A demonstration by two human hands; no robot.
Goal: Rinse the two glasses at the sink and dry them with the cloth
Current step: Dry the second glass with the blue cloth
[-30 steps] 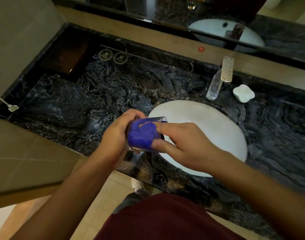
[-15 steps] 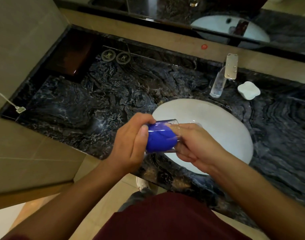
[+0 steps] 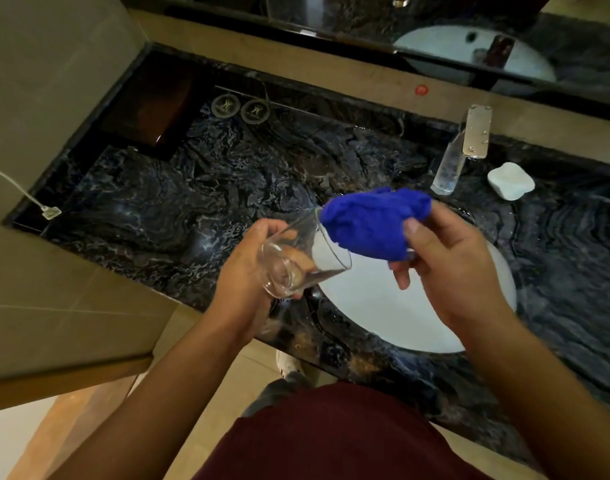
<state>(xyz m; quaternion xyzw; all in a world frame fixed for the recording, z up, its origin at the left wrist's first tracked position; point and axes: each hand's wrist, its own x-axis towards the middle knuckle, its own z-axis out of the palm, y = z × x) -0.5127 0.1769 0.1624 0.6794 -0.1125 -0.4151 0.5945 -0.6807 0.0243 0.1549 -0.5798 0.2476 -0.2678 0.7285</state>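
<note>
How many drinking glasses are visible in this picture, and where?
1. The glass is held tilted in the left hand, over the sink's left edge, beside the blue cloth. A second glass is out of view.

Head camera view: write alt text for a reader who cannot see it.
Over a white sink in a dark marble counter, the left hand holds a clear glass tilted on its side while the right hand grips a bunched blue cloth at its rim. A tap and a white soap dish sit behind.
</note>
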